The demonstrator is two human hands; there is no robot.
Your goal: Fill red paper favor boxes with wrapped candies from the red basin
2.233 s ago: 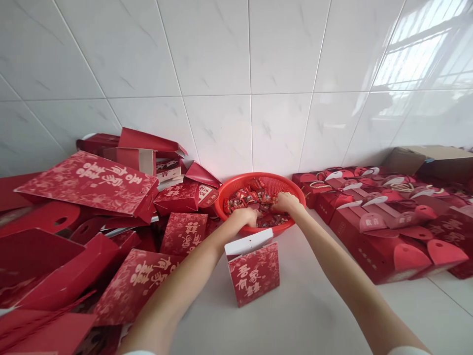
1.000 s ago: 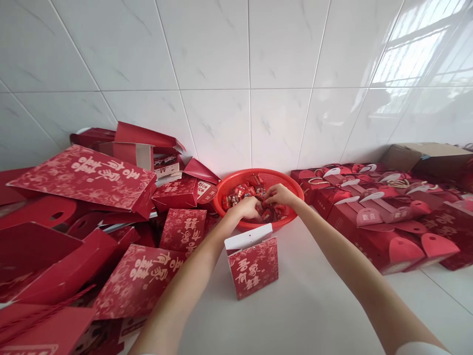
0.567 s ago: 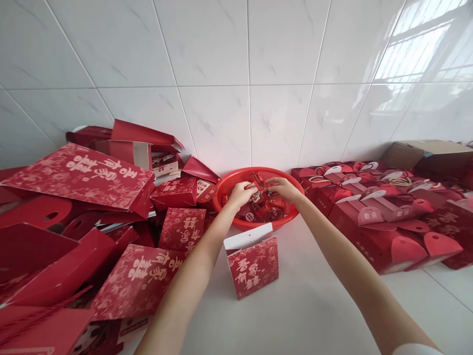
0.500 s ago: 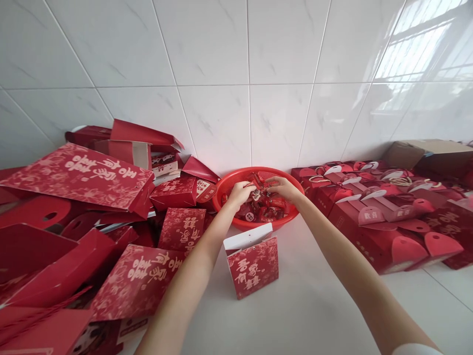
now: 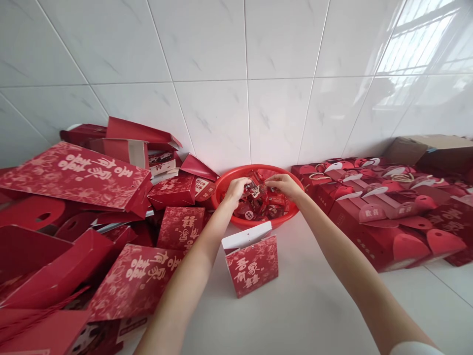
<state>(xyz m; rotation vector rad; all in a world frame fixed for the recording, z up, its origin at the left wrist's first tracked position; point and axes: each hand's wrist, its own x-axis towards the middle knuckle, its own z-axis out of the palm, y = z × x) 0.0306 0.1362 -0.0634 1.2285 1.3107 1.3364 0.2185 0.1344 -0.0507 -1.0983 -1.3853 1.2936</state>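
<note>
A round red plastic basket (image 5: 297, 213) stands against the tiled wall with small red-wrapped packets (image 5: 263, 211) piled inside. Over its left half, my left hand (image 5: 237, 190) pinches a red packet with pale lettering (image 5: 255, 190). My right hand (image 5: 285, 185) is over the right half, fingertips closed together close to that packet; what they hold, if anything, is too small to make out. In front of the basket a red gift box (image 5: 253, 268) with pale characters stands upright, its white inner flap raised at the top.
Red boxes and bags (image 5: 77, 172) lie in a loose heap on the left. Rows of folded-shut red gift boxes (image 5: 365, 212) with handles stand on the right, a brown cardboard box (image 5: 424, 148) behind them. White wall tiles (image 5: 210, 44) rise behind everything.
Both hands have lifted slightly out of the pile, and the lettered packet at my left fingers now shows more fully. My right fingers have drawn together. The standing box stays put.
</note>
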